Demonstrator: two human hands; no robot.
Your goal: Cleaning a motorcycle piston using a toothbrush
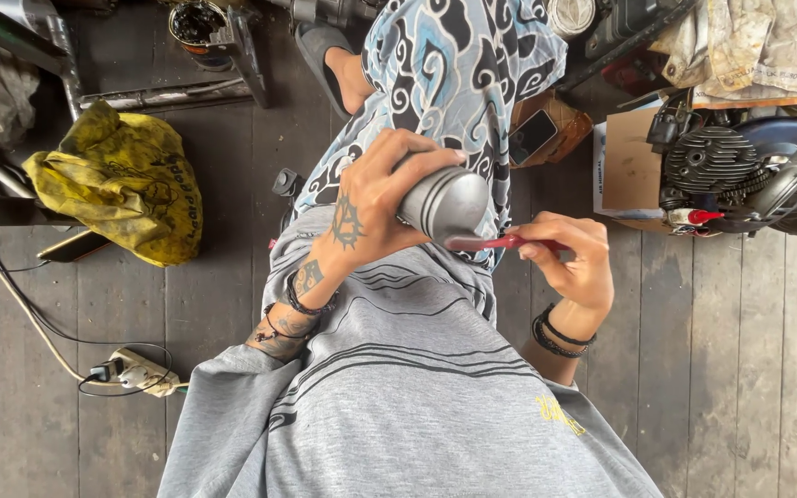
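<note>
Left hand (371,198) clamped round grey metal piston (445,201); right hand (576,263) pinched red-handled tool (500,243) against its skirt, mid-scraping. Next move likely needed piston turned steadily.

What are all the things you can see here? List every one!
Metal cylinder part: one, grey, gripped in the left hand above the lap.
Thin tool: one, red, held in the right hand, its tip against the cylinder part.
Crumpled bag: one, yellow, on the floor at left.
Power strip: one, white, on the floor at lower left, with cables plugged in.
Engine: one, dark grey, on cardboard at right.
Phone: one, black, in a brown holder by the knee.
Plank floor: dark wood, all around.
Left hand: tattooed, wrapped round the cylinder part.
Right hand: pinching the red tool.
</note>
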